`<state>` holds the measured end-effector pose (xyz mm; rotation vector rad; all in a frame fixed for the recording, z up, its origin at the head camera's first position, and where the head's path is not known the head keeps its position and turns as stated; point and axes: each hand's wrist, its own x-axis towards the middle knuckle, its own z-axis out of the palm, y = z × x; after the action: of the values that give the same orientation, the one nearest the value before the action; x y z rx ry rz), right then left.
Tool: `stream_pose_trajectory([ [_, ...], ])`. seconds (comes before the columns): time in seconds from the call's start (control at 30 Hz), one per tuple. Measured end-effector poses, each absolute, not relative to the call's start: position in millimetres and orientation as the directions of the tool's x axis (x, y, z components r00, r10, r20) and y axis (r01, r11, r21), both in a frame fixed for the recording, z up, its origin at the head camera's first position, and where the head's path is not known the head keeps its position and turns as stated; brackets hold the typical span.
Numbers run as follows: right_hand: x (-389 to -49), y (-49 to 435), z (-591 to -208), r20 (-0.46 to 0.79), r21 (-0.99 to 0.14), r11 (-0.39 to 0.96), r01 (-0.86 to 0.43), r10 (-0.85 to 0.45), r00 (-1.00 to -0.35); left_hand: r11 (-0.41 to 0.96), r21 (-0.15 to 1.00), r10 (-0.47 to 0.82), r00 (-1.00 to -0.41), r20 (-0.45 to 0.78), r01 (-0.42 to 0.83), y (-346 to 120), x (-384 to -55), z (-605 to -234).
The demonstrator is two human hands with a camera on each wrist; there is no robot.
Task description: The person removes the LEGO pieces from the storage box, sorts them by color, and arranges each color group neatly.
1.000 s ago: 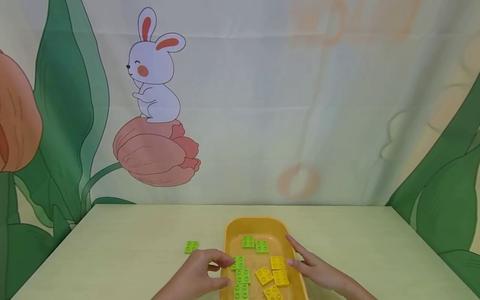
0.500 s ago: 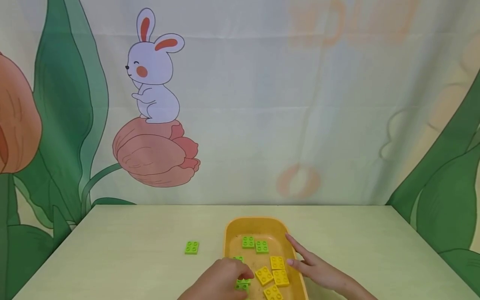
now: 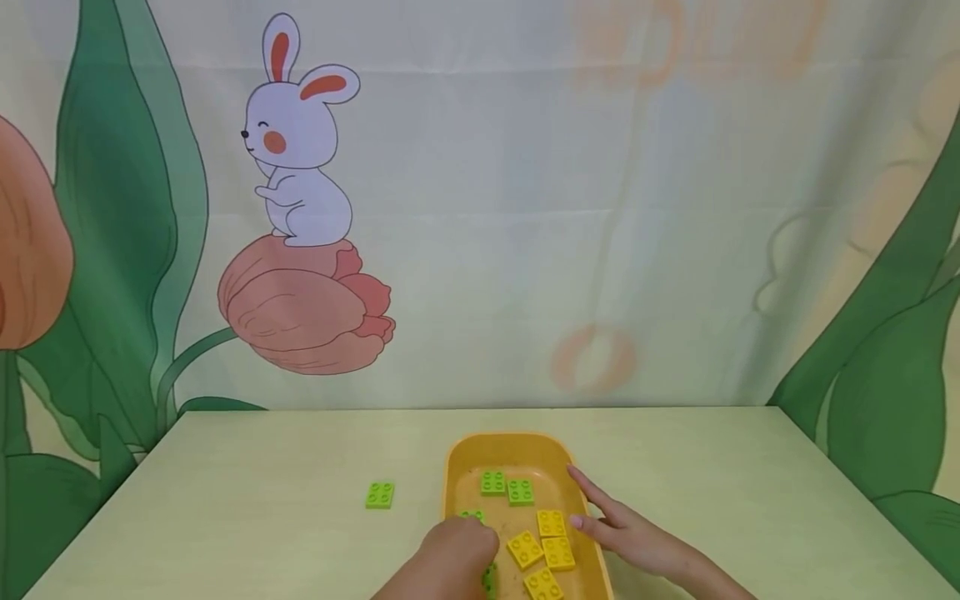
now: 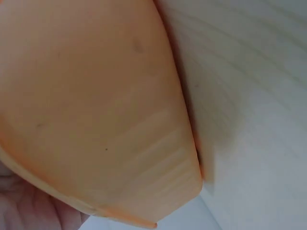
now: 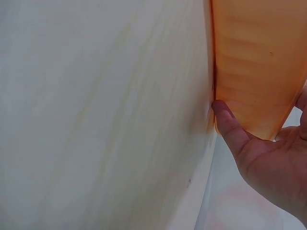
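A yellow-orange plastic tray (image 3: pixel 510 442) stands on the table with small square toy building bricks inside. My left hand (image 3: pixel 459 546) reaches over its left wall and pinches a green brick (image 3: pixel 490 581), tilted on edge; the fingertips are mostly hidden behind the hand. In the left wrist view the hand (image 4: pixel 41 203) shows past the tray's rim. My right hand (image 3: pixel 637 537) holds the tray's right wall; in the right wrist view one finger lies low on the outer wall, others at the rim. Partly covered by my left hand is another green brick (image 3: pixel 472 515).
Two green bricks (image 3: pixel 492 482) lie at the tray's far end. Several yellow bricks (image 3: pixel 551 523) sit along its right side. Outside, one green brick (image 3: pixel 380 495) lies on the table (image 3: pixel 300 467) to the left. A cloth printed with a rabbit (image 3: pixel 307 192) hangs behind.
My left hand has moved right and down into the tray, from open fingers at its left wall to pinching a green brick, which has tipped up. My right hand stays on the tray wall.
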<state>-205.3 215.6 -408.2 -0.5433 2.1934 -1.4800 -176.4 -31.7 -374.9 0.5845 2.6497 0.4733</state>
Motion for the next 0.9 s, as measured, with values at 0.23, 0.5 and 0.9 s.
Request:
stream_pose_trajectory([
  [0.23, -206, 215, -408, -0.147, -0.939, 0.340, -0.059, -0.548, -0.824, 0.896, 0.302, 0.419, -0.841, -0.342, 0.324, -27, -182, -379],
  [0.5, -205, 215, -410, -0.136, -0.943, 0.326, -0.067, -0.562, -0.816, 0.882, 0.286, 0.460, -0.822, -0.337, 0.376, -26, -182, -382],
  [0.9, -203, 213, -412, -0.161, -0.949, 0.314, -0.025, -0.554, -0.817, 0.727, 0.568, 0.523, -0.847, -0.094, 0.386, -46, -175, -366],
])
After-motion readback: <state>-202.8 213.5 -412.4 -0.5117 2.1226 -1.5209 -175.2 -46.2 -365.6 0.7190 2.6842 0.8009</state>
